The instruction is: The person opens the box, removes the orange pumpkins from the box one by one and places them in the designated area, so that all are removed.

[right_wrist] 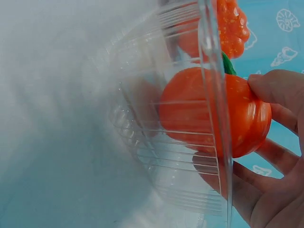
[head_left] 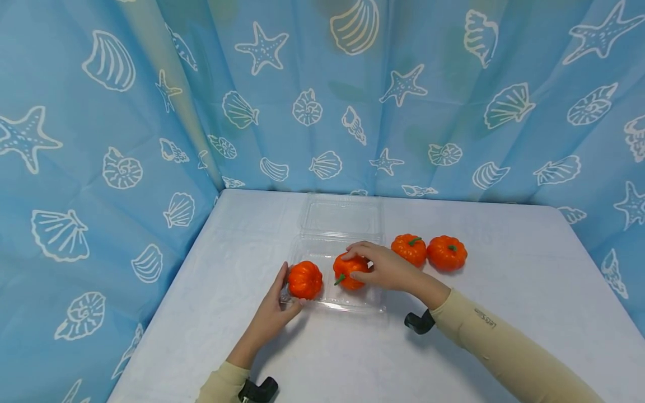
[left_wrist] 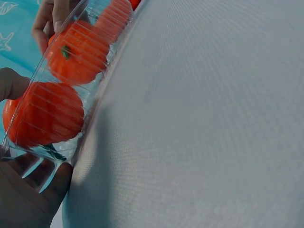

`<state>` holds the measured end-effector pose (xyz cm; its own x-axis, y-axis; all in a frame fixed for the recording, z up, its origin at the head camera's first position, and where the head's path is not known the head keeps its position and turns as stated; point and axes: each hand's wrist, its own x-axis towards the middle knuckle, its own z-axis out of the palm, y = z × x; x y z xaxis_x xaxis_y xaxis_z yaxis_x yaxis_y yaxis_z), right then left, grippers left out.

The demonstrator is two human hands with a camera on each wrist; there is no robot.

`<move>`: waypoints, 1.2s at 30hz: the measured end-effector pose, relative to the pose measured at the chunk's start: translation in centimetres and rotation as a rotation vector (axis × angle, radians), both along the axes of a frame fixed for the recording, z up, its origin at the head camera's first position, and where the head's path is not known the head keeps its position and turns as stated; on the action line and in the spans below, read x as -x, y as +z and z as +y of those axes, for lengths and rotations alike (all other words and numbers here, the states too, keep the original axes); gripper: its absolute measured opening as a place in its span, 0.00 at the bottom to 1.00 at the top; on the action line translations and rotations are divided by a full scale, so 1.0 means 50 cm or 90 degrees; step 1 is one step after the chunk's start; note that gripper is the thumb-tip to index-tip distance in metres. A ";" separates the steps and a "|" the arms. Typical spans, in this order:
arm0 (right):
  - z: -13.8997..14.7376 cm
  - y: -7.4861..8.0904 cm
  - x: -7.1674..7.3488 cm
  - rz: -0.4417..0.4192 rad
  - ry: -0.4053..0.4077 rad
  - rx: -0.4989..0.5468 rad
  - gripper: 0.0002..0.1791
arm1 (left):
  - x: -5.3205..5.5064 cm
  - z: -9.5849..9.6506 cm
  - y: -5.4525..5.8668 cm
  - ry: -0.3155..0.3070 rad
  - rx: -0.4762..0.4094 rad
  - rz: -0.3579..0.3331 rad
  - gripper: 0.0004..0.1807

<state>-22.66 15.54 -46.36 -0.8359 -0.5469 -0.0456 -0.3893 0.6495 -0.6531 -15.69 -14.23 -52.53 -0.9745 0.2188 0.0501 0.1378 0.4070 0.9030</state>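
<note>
An unlidded clear plastic clamshell container (head_left: pixel 335 305) sits on the table with its lid (head_left: pixel 342 218) folded back. One small orange toy pumpkin (head_left: pixel 304 280) rests inside at the left; its green stem shows low in the left wrist view. My left hand (head_left: pixel 274 313) holds the container's left front corner, thumb along the front and fingers up the left side. With my right hand (head_left: pixel 385 266) I grip a second pumpkin (right_wrist: pixel 244 116) in the container's right part, its green stem tilted toward the front left. Container walls partly cover both pumpkins in the wrist views.
Just right of the container, two more orange pumpkins, one nearer (head_left: pixel 409 249) and one farther right (head_left: pixel 447 253), stand side by side on the white-covered table (head_left: pixel 529 268). A blue seashell-patterned curtain (head_left: pixel 312 73) hangs behind and along the left side.
</note>
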 end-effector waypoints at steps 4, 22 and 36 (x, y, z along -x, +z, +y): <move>0.000 -0.001 -0.002 0.005 -0.006 0.005 0.19 | 0.001 0.000 0.001 -0.001 0.003 0.002 0.51; 0.018 -0.004 -0.017 0.019 -0.055 0.101 0.18 | 0.002 0.000 -0.003 0.001 0.013 0.002 0.52; 0.057 -0.003 -0.033 0.031 -0.089 0.196 0.16 | 0.000 0.000 -0.001 -0.006 -0.004 -0.001 0.52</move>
<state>-21.01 18.40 -46.52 -0.9008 -0.4091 0.1453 -0.3460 0.4746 -0.8094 -15.70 -14.24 -52.59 -0.9726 0.2271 0.0505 0.1406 0.4005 0.9054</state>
